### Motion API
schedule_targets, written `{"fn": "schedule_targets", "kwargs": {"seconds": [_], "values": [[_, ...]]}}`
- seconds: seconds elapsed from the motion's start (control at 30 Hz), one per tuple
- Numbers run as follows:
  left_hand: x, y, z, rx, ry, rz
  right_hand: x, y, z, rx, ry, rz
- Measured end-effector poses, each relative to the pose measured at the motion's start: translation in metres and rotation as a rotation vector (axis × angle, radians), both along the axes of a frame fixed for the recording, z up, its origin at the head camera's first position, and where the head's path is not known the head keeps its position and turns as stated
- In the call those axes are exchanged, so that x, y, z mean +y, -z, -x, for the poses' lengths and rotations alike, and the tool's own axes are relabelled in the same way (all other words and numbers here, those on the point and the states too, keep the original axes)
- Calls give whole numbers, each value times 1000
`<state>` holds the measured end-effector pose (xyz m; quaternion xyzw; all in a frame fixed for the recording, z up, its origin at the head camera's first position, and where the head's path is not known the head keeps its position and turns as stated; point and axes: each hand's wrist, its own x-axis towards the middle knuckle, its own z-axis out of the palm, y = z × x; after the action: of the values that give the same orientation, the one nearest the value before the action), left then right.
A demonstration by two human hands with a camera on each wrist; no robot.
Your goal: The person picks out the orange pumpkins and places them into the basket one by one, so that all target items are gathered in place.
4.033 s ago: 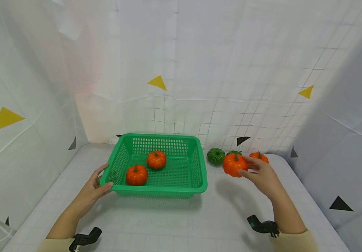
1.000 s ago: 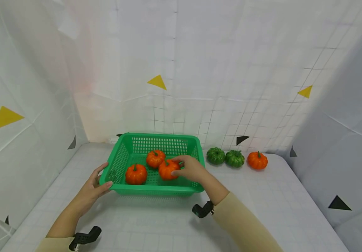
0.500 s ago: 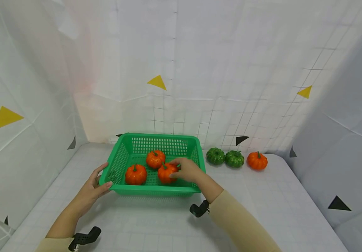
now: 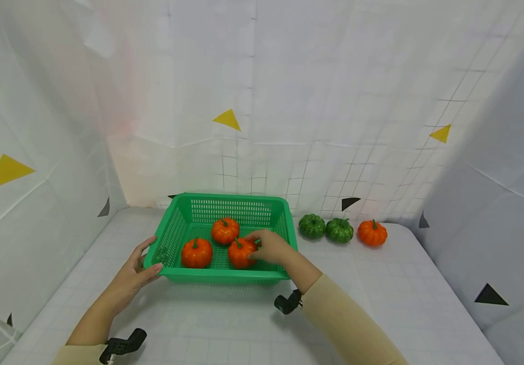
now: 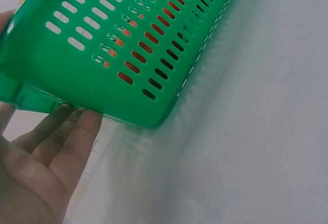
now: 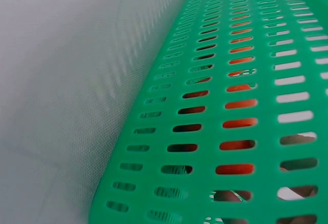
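The left hand (image 4: 128, 279) grips the green basket (image 4: 225, 274), best held steady. The right hand (image 4: 272, 247) pinches an orange pumpkin (image 4: 239, 256), which should sit stably before release

Head view: from near side of worktop (image 4: 225, 324), facing forward and down, farthest. Wrist views: low, close, facing slotted wall of green basket (image 4: 225, 273). Basket common to all.

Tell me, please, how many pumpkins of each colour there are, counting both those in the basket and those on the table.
Orange pumpkins: 4 (3 inside the green basket, 1 on the table)
Green pumpkins: 2 (both on the table)
Total: 6
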<state>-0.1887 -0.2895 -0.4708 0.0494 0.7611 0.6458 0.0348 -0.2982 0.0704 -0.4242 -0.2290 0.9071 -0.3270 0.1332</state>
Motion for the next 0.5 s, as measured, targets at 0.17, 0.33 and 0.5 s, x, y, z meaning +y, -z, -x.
{"fn": "schedule_targets", "kwargs": {"seconds": [0.17,0.33,0.5], "values": [[0,0,0,2,6,-4,0,1,0,-7,11,6],[0,1,0,4,6,-4,0,1,0,6,17,4],[0,0,0,6,10,-9,0,0,-1,4,30,8]]}}
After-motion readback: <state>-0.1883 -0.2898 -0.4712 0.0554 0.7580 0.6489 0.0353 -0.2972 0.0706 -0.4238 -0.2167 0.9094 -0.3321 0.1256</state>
